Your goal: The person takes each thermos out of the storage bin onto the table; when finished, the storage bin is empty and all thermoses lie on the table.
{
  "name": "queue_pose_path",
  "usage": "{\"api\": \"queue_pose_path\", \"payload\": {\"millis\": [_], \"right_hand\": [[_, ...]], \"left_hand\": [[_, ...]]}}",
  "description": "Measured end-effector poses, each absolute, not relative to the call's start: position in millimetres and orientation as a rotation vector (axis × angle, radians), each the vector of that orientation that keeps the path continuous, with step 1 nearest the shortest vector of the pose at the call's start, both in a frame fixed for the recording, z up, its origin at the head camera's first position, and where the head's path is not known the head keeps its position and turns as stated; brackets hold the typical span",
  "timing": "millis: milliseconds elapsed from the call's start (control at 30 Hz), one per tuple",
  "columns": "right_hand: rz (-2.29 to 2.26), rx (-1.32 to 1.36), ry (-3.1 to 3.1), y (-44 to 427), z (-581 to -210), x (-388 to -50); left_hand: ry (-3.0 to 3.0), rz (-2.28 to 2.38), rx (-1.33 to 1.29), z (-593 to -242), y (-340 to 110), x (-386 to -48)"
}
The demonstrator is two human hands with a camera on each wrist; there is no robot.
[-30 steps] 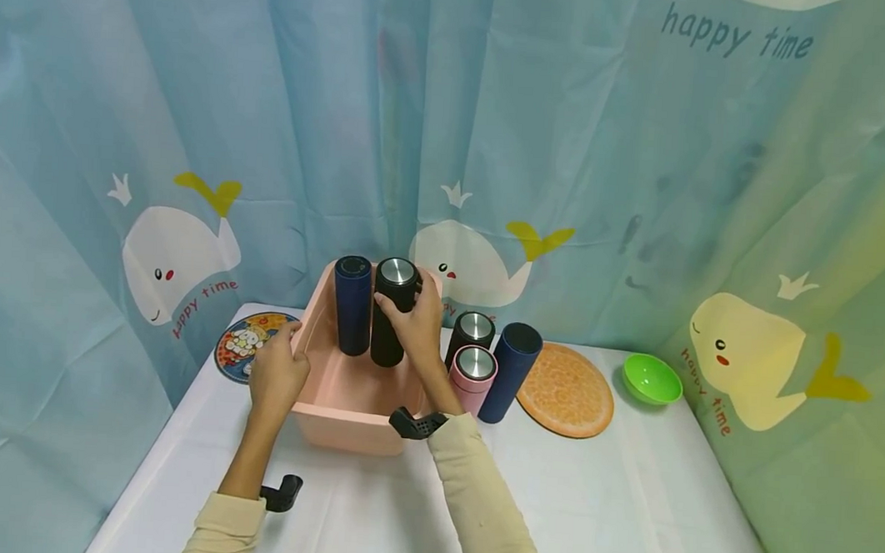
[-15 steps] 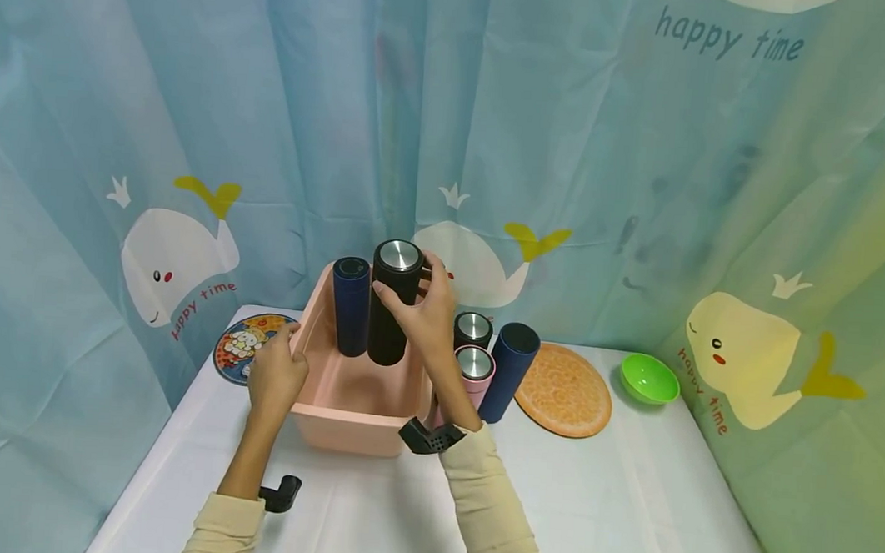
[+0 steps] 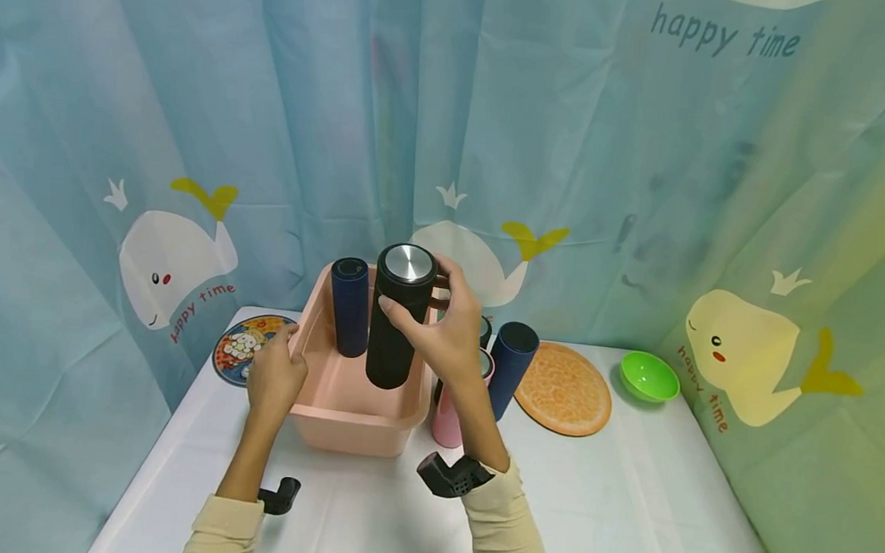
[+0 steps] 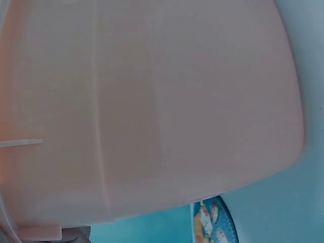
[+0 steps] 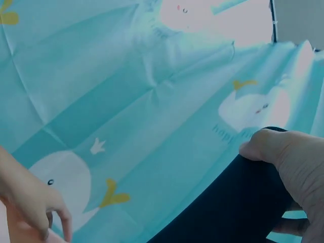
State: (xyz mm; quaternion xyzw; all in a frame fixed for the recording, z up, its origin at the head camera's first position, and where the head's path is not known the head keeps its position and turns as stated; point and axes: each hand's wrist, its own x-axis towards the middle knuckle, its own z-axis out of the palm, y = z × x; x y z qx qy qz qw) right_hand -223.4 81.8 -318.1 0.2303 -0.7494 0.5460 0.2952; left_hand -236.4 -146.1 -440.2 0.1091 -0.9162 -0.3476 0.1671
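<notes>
1. Black flask (image 3: 392, 341): located above the interior of the pink basin (image 3: 349, 439), right of the blue flask (image 3: 350, 313) that stands inside. Its base appears off the basin floor, a judgement from one angle.
2. Right hand (image 3: 450, 331): grasping the black flask near the top, thumb across the front, fingers round the handle side.
3. Left hand (image 3: 275, 372): gripping the basin's left rim; the fingers are only partly visible.
4. Step in hand, as judged: shifting the black flask while the basin is braced on the desk (image 3: 626, 503).
5. Recommended: maintain firm rim pressure, keep the black flask upright, and give its base clearance over the basin wall.
6. Hazard noted: the pink flask (image 3: 447, 419) stands just outside, beneath the right forearm; a low elbow could topple it.
</notes>
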Motion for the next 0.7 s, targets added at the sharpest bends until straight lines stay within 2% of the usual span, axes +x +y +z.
{"api": "queue_pose_path", "payload": {"millis": [700], "right_hand": [[1.388, 0.523, -2.031, 138, -314, -165]], "left_hand": [[-2.632, -0.953, 0.321, -440, -146, -236]]}}
